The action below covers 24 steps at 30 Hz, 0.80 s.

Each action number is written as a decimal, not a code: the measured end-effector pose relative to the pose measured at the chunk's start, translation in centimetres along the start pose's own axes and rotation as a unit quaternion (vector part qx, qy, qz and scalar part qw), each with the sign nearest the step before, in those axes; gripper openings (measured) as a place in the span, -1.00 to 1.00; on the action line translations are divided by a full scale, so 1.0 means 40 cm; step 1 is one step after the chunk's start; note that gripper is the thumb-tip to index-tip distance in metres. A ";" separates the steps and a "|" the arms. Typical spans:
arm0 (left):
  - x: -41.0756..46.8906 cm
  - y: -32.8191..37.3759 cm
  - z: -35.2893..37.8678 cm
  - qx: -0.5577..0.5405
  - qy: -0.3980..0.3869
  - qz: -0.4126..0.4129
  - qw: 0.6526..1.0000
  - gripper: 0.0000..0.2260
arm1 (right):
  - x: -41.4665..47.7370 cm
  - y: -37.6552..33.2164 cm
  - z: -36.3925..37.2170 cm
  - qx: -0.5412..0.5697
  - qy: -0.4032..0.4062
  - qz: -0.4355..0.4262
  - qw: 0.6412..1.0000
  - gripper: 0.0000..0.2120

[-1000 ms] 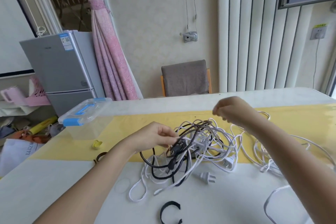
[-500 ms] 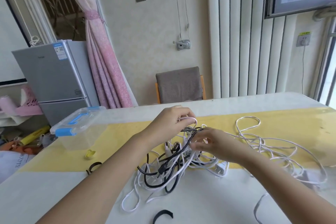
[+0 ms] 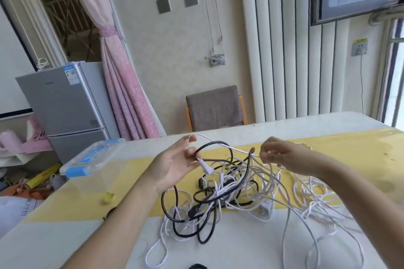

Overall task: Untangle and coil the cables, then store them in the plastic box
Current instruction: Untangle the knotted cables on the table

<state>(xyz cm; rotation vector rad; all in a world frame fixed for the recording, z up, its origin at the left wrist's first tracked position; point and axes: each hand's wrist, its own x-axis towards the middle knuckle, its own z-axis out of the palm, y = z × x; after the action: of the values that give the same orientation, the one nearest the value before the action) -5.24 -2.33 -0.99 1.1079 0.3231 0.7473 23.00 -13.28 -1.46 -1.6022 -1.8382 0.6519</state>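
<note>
Right hand (image 3: 277,155) withdrawn, white cable (image 3: 238,150) reaching left hand (image 3: 175,166)

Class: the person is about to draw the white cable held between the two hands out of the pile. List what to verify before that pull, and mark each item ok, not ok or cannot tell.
1. Left hand has a grip on the white cable: ok.
2. Right hand pinches the same strand: ok.
3. Strand clear of the black cable: not ok, a black loop crosses it between the hands.
4. Tangle loosened: not ok, black and white cables lie interwoven.
5. Plastic box open for coils: not ok, lid is on.
6. Strand's far end free: cannot tell.
</note>
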 end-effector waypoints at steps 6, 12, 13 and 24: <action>0.021 0.038 0.093 0.391 0.060 0.100 0.913 -0.87 | 0.001 0.028 0.024 -0.030 0.018 0.022 0.999 -0.77; 0.063 0.089 0.249 0.004 -0.028 0.151 0.988 -0.83 | 0.022 -0.016 0.068 0.053 0.040 -0.021 0.998 -0.86; 0.073 0.100 0.250 -0.030 -0.002 0.154 0.988 -0.81 | 0.027 -0.025 0.072 0.058 0.042 -0.026 0.997 -0.87; 0.083 0.090 -0.053 0.808 0.234 -0.070 0.535 -0.80 | 0.000 0.041 0.015 -0.173 0.032 0.039 0.984 -0.74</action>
<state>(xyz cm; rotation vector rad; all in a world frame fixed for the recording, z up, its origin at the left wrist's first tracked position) -5.45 2.27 1.72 2.5534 1.8201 0.4115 23.71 -13.02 -3.02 -1.9006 -1.9255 0.3190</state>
